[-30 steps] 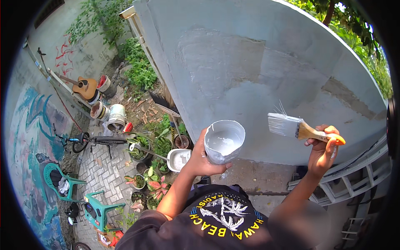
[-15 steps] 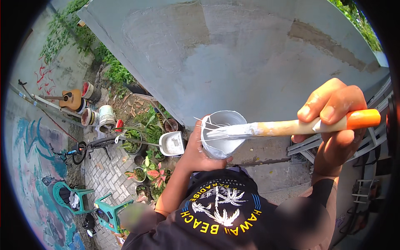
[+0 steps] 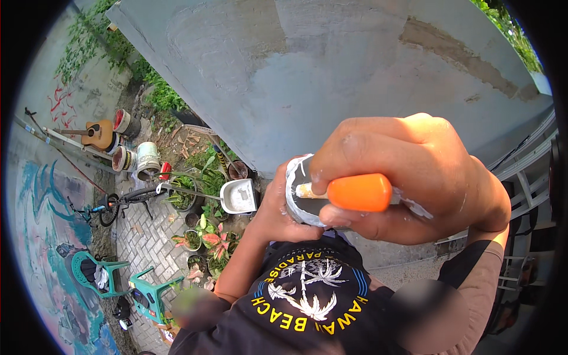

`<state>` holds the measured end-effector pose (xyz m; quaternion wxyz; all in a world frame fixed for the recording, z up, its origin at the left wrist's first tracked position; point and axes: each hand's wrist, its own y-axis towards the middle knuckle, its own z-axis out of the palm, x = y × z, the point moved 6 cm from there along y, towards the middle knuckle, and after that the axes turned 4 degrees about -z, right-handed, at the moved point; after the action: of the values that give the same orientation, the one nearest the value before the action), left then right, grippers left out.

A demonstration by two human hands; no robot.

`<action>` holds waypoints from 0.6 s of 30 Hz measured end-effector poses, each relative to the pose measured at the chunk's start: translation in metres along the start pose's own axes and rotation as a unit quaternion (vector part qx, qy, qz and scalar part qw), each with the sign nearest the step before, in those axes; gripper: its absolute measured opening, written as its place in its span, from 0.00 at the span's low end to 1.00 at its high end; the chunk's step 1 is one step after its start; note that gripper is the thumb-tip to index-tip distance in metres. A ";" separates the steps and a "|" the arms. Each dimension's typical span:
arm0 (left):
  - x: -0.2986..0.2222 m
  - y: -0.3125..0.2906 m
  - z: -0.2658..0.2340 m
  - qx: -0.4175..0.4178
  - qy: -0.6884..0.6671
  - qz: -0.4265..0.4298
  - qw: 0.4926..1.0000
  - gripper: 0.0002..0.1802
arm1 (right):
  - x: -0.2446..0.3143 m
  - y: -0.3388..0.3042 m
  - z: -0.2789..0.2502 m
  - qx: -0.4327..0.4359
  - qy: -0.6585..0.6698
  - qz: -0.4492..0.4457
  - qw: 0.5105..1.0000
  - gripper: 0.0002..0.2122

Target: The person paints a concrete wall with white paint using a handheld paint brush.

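Note:
My left hand point(image 3: 271, 208) is wrapped round a paint-smeared cup point(image 3: 291, 190) in front of my chest, its open top facing up. In my right hand point(image 3: 414, 171), a paintbrush point(image 3: 360, 193) is gripped by its wooden handle with the orange end. The brush points down into the cup, so its bristles are hidden inside. White paint marks the right hand's fingers. The right hand covers the right part of the cup.
A grey wall point(image 3: 331, 89) with rough patches stands ahead. To the left are a long-handled dustpan point(image 3: 239, 197), potted plants point(image 3: 216, 241), buckets point(image 3: 148, 158), a guitar point(image 3: 99, 135), a bicycle point(image 3: 111, 208) and a green chair point(image 3: 89, 273). A white ladder point(image 3: 526, 189) is at the right.
My right hand has moved left over the cup. The brush, held level with its bristles showing above the cup, now points down into it. My left hand still holds the cup.

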<state>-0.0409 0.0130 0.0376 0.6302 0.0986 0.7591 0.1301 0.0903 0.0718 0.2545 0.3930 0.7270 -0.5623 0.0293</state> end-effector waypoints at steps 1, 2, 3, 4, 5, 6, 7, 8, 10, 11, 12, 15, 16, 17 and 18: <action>0.000 0.000 0.002 -0.001 0.000 -0.001 1.000 0.64 | -0.003 -0.001 0.002 0.010 0.004 0.003 1.000 0.13; 0.001 0.000 0.005 -0.006 -0.013 0.000 1.000 0.63 | -0.005 -0.002 0.003 0.020 0.008 0.006 1.000 0.13; 0.001 0.000 0.005 -0.009 -0.025 0.001 1.000 0.63 | -0.005 -0.002 0.002 0.021 0.008 0.005 1.000 0.13; 0.002 0.000 0.006 -0.010 -0.025 0.001 1.000 0.63 | -0.005 -0.002 0.001 0.021 -0.006 0.002 1.000 0.13; 0.003 -0.001 0.006 -0.010 -0.016 0.000 1.000 0.63 | -0.005 -0.002 -0.001 0.021 -0.021 0.000 1.000 0.13; 0.003 -0.001 0.008 -0.009 -0.009 -0.001 1.000 0.63 | -0.005 -0.003 -0.002 0.021 -0.022 0.001 1.000 0.13; 0.002 0.000 0.010 -0.008 -0.010 0.000 1.000 0.63 | -0.006 -0.006 -0.001 0.026 -0.025 0.003 0.999 0.13; 0.001 0.002 0.012 -0.007 -0.012 0.008 1.000 0.62 | -0.006 -0.008 -0.002 0.032 -0.028 0.005 0.999 0.13; 0.001 0.003 0.011 -0.013 -0.011 0.016 1.000 0.62 | -0.003 -0.008 -0.013 0.014 -0.023 0.001 1.000 0.13; 0.009 0.002 0.015 0.018 -0.008 -0.041 0.999 0.62 | -0.002 -0.009 -0.020 -0.006 -0.019 -0.001 1.000 0.13; 0.014 0.000 0.018 0.045 -0.003 -0.097 0.994 0.62 | -0.006 -0.011 -0.019 -0.004 -0.018 -0.005 1.000 0.13; -0.011 0.006 0.014 -0.030 -0.048 -0.057 0.997 0.61 | -0.007 -0.019 -0.034 -0.140 0.038 -0.091 0.985 0.13; -0.013 0.006 0.012 -0.036 -0.045 -0.055 0.997 0.61 | -0.006 -0.018 -0.036 -0.139 0.024 -0.074 0.987 0.13; -0.014 0.006 0.010 -0.044 -0.028 -0.056 0.997 0.61 | -0.005 -0.018 -0.039 -0.137 0.010 -0.059 0.989 0.13; -0.016 0.009 0.009 -0.046 -0.012 -0.054 0.997 0.60 | -0.004 -0.019 -0.043 -0.138 -0.010 -0.040 0.990 0.13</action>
<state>-0.0290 0.0170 0.0541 0.6496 0.0297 0.7486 0.1293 0.1219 0.1019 0.2724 0.4849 0.6879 -0.5353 -0.0714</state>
